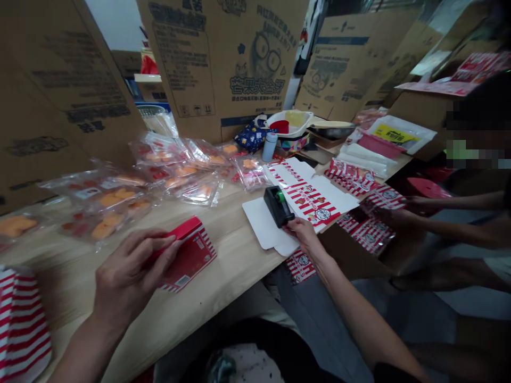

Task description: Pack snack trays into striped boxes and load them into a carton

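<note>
My left hand [133,266] grips a small red carton [189,258] with red-and-white striped edges, thumb in front and fingers behind, above the wooden table [223,276]. On the right, my right hand [302,232] is at the near end of a black tape dispenser [275,206] with a green roll in it. Its fingers are bent against the cutter end; whether they pinch a bit of tape is too small to see. Under the dispenser lie flat white card blanks [257,226] and printed red-and-white striped blanks [313,199].
Clear bags [115,199] with orange pieces lie along the table's back. Behind them stand big cardboard boxes [223,58]. A blue bottle [270,147] and a white basket [293,121] are further back. At right, another person's hands [399,215] hold striped packaging. A striped carton [24,322] is at left.
</note>
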Motion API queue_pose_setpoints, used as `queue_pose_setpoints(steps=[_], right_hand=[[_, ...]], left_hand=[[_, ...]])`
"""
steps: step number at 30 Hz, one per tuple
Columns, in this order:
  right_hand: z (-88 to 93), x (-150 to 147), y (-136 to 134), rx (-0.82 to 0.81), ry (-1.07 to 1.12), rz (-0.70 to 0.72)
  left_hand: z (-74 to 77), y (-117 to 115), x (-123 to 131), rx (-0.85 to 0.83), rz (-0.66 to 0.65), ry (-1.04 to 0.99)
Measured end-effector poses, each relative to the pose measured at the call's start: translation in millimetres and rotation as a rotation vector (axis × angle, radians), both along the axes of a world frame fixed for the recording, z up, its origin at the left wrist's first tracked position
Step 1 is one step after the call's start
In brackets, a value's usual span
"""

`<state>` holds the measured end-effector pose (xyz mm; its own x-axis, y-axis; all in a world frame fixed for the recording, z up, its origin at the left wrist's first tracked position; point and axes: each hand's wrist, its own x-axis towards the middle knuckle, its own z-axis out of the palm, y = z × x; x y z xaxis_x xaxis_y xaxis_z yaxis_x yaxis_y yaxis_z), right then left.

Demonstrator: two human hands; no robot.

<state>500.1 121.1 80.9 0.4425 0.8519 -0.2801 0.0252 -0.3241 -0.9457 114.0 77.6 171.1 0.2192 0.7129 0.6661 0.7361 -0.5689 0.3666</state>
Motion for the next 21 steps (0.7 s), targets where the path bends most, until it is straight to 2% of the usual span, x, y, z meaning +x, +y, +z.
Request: queue_pose_setpoints(steps=[2,4,7,9,10,13,15,18,21], right_hand=[[-2.5,1,-6,0.028,-0.071,0.001],[2.9,1,-14,0.065,-0.156,0.008],[24.3,-12,-30,0.163,-0.309,0.011],[44.3,-36,-44,0.279,-0.396,0.119],[54.8,-53,-51,0.342,-0.393,0.226],[83.0,-114,-65,0.439,-0.120,0.628],[95.6,-151,-66,0.424,0.074,0.799],[103.6,-188,-58,0.366,0.252,0.872],[101.9,-204,-52,0.316,0.295,0.838]], left_hand=[[2.2,-6,2,0.024,0.018,0.073],[2.0,-14,5,0.052,0.044,0.102],[-1.7,-27,13,0.105,0.064,0.075],[-3.1,-32,18,0.116,0.077,0.065],[-2.8,-34,20,0.107,0.077,0.061],[1.3,-39,23,0.051,0.050,0.039],[3.7,-42,23,0.013,0.027,0.028],[2.6,-46,23,-0.019,0.067,-0.020],[-2.1,-48,24,-0.036,0.119,-0.111]])
